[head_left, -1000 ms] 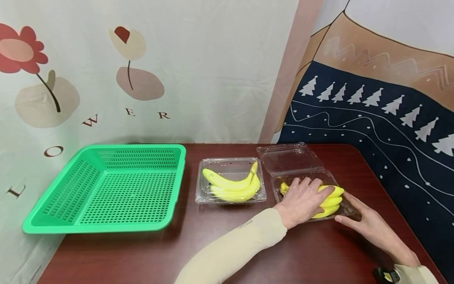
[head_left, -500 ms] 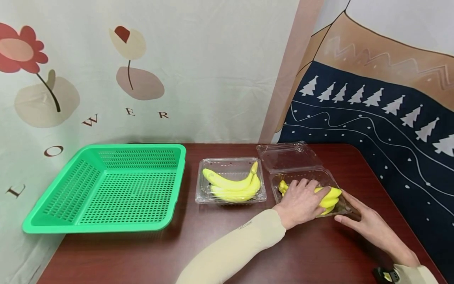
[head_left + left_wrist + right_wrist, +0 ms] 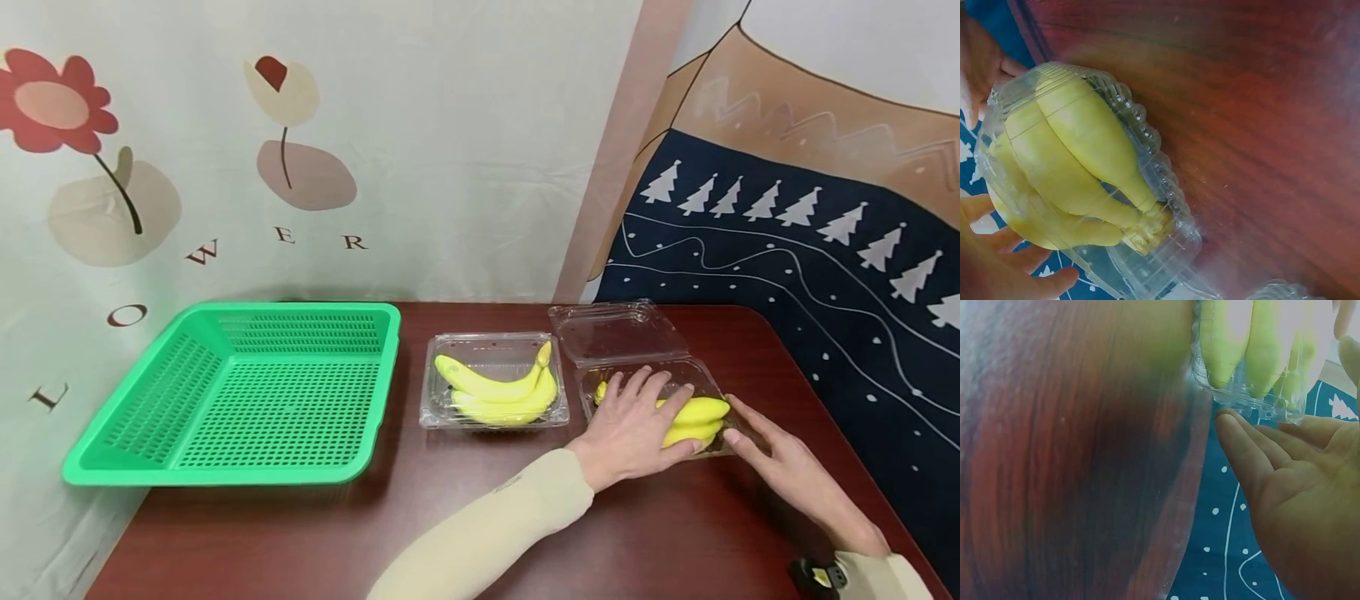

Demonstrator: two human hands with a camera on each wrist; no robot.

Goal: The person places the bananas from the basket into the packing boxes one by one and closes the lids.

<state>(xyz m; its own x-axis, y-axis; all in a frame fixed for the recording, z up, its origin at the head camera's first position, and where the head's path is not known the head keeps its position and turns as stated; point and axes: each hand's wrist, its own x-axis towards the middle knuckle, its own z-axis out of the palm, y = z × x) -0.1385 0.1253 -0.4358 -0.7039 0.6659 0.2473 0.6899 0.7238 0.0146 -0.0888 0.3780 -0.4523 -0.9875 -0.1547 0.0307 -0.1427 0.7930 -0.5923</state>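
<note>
The left grip (image 3: 632,423) lies spread, fingers loose, over yellow bananas (image 3: 699,410) inside the clear box (image 3: 684,372); the right grip (image 3: 791,475), fingers straight, is at its right end. Uneven pressing could tip the box, or jutting tips could obstruct its lid (image 3: 617,333).

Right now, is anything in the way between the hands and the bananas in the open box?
Nothing visible blocks the left hand: the lid is folded back, and that hand is over the bananas. For the right hand, the clear end wall of the box stands between it and the bananas.
</note>
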